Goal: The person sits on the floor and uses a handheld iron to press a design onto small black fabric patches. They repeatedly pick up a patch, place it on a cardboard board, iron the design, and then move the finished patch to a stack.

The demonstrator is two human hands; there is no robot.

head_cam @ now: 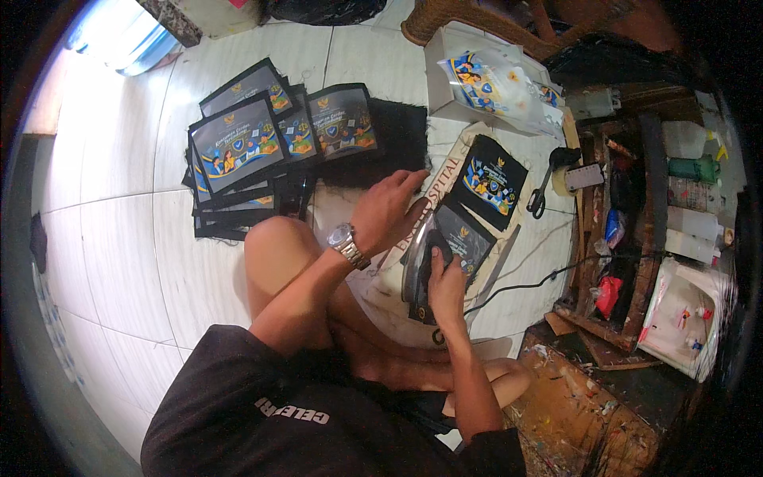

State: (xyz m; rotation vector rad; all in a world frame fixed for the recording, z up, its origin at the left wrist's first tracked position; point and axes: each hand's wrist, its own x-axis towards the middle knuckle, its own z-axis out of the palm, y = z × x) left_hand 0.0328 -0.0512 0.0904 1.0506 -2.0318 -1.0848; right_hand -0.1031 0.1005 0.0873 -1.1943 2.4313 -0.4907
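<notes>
My right hand [447,280] is closed around the dark handle of an electric iron [419,262], which stands on a pale cloth pad [506,235] with writing on it. Beside the iron's right edge lies a printed black fabric piece under a greyish film [471,238]. Another printed black fabric piece [490,179] lies above it on the pad. My left hand [387,208], with a metal watch on the wrist, hovers or rests at the pad's left edge, fingers extended; its fingertips are near a plain black cloth [399,140]. Whether it touches anything is unclear.
Several printed black fabric pieces with film [238,146] lie overlapping on the tiled floor. A white box [441,89] holds printed film sheets. Black-handled scissors [536,203] and a tape roll [560,180] lie right of the pad. The iron's cord [524,286] runs towards a wooden rack [641,238].
</notes>
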